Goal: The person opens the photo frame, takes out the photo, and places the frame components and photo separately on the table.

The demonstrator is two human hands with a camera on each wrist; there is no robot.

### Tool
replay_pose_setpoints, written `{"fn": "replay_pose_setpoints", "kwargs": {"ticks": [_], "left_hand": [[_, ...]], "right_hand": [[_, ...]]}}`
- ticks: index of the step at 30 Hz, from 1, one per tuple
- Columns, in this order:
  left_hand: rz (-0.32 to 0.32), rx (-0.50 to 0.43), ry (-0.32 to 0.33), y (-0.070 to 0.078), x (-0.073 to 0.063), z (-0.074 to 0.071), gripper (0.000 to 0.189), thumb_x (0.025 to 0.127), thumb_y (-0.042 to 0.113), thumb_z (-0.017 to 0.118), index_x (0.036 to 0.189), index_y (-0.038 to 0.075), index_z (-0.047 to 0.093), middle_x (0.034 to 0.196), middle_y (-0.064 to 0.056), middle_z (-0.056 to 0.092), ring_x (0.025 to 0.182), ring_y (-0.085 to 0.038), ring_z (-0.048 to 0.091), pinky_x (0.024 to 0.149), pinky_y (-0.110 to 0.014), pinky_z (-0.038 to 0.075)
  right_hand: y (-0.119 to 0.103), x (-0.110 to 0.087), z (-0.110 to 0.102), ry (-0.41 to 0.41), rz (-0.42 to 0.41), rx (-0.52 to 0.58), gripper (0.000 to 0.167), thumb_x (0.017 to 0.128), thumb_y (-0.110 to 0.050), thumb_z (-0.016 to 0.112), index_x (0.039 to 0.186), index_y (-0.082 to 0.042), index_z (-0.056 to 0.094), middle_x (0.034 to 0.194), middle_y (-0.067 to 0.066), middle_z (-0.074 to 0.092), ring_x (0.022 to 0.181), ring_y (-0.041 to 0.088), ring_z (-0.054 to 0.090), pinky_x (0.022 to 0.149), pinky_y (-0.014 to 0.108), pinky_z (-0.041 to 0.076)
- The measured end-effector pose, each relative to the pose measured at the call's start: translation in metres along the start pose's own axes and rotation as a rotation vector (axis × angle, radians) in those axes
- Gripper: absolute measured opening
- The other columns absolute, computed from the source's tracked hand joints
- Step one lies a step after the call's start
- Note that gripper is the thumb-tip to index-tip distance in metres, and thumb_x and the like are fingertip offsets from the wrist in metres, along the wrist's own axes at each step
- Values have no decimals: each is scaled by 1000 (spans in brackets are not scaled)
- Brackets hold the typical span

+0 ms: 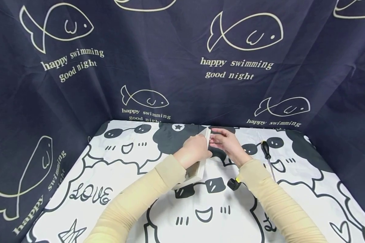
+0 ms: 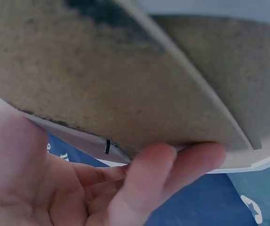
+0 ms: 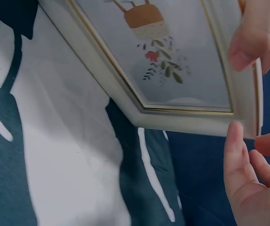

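A picture frame (image 1: 201, 168) with a pale border stands tilted up from the cloth near the middle. My left hand (image 1: 196, 148) grips its side, fingers and thumb on either face. The brown backing board (image 2: 102, 80) and a raised flap-like piece (image 2: 224, 61) fill the left wrist view. Seen from the right wrist, the front holds a print (image 3: 158, 61) of a plant and red flower inside a thin gold line. At one corner of the frame, my right hand (image 1: 228, 143) touches the border with its fingertips, fingers loosely spread; the palm holds nothing.
A black-handled screwdriver (image 1: 266, 150) lies on the printed white cloth (image 1: 124, 189) right of my right hand. Closer in, a black and yellow object (image 1: 233, 184) sits partly under the right sleeve. A dark blue curtain (image 1: 182, 60) with fish drawings rises behind the table.
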State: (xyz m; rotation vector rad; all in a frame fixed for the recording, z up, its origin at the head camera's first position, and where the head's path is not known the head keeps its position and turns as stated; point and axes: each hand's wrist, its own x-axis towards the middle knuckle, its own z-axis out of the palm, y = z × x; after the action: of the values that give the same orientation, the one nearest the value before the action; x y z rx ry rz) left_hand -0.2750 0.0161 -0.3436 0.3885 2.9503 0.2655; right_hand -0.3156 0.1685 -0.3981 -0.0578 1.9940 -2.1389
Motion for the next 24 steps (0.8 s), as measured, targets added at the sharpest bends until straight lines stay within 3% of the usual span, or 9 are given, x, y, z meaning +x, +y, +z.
{"fn": "replay_pose_setpoints", "kwargs": {"ticks": [5,14,19,24], "left_hand": [[4,-30,17,-5,0,-2,53,82,39,66,118,2,59,105,-10,63,86,-24,63,68,-33,52],[-22,-45,39,-8,-2,-5,56,84,46,65,116,0,59,109,-14,65,97,-29,65,76,-38,53],[-57,-44,59,-12,-4,-7,49,84,42,65,111,1,61,106,-14,67,95,-30,66,73,-39,54],[-72,-25,87,-16,-4,-8,42,85,33,61,111,-1,61,102,-13,67,90,-29,67,69,-39,54]], "right_hand": [[12,3,7,19,59,29,43,96,-1,46,137,8,37,92,1,61,77,8,64,77,23,54],[35,4,24,36,135,-25,39,98,-11,45,132,8,42,93,-3,61,77,5,61,70,21,51],[43,4,30,-25,187,85,43,99,-13,41,136,9,37,92,-3,62,79,5,61,76,24,53],[50,4,34,-70,250,208,27,98,-10,42,120,3,50,85,-1,64,81,11,64,84,32,53]]}}
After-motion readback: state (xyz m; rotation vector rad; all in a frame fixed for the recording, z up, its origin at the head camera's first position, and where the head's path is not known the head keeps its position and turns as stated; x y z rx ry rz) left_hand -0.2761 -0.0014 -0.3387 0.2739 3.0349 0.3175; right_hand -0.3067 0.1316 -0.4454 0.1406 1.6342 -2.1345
